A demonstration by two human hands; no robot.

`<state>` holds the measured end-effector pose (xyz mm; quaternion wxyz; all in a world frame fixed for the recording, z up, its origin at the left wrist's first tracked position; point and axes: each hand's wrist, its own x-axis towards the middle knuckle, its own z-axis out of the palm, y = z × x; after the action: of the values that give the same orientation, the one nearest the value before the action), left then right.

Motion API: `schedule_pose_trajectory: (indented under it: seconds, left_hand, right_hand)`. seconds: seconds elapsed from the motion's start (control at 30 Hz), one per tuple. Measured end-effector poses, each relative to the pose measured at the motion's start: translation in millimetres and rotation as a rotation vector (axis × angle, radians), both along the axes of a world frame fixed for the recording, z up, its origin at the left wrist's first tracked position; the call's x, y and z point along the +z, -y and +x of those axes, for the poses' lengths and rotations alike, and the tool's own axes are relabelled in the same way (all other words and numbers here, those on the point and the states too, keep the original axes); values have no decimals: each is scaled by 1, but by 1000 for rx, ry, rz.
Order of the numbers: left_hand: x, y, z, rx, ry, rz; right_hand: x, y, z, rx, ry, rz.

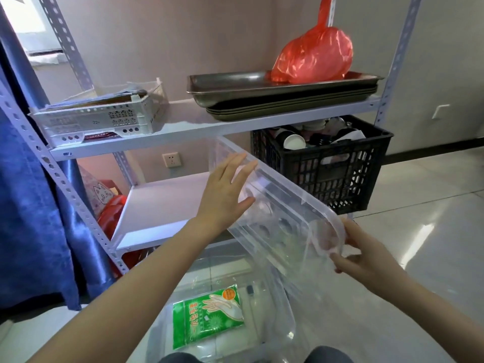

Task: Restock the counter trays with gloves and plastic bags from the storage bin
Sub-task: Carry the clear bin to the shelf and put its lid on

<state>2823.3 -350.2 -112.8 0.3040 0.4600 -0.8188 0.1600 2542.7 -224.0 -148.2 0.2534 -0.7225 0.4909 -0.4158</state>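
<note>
Rack [167, 132] ahead of me. White basket [104, 119] at 10 o'clock on upper shelf. Steel pans [235, 87] stacked at 1 o'clock, red sack [314, 56] on top pan. Black crate [327, 174] with cups at 3 o'clock, below that shelf. Wall socket [171, 159] under basket. Blue curtain [31, 205] at my 9 o'clock.

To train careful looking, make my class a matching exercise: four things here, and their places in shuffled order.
1 red bag
2 green glove packet
3 paper cups
4 clear lid

A in the black crate
B in the clear bin on the floor
C on the metal trays
D between the left hand and the right hand

Pairs: 1-C, 2-B, 3-A, 4-D
</note>
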Motion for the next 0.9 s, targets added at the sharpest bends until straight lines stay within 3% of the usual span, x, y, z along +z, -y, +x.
schedule_pose_trajectory:
  seconds: [0.17,0.27,0.47,0.5,0.6,0.67,0.73,0.9]
  left_hand:
    - [-1,-7,13,-67,177,51]
    - [-7,-18,18,-88,185,43]
    - [-55,-56,61,-141,369,-132]
    - [-68,-66,67,-129,364,-137]
    - [-104,-96,87,-18,276,-89]
    - [-125,-113,102,30,240,-13]
    - [-144,-129,116,10,217,109]
    - [-177,-163,141,34,217,497]
  right_hand:
    - [-4,-26,-38,10,-197,39]
    - [-1,-20,-47,17,-253,51]
    - [-21,18,-38,-80,-194,117]
    - [-29,27,-32,-110,-116,186]
    - [-58,48,-1,-158,377,544]
    - [-81,59,24,-217,516,699]
    - [-105,63,48,-277,465,736]
    - [-154,55,92,-327,78,705]
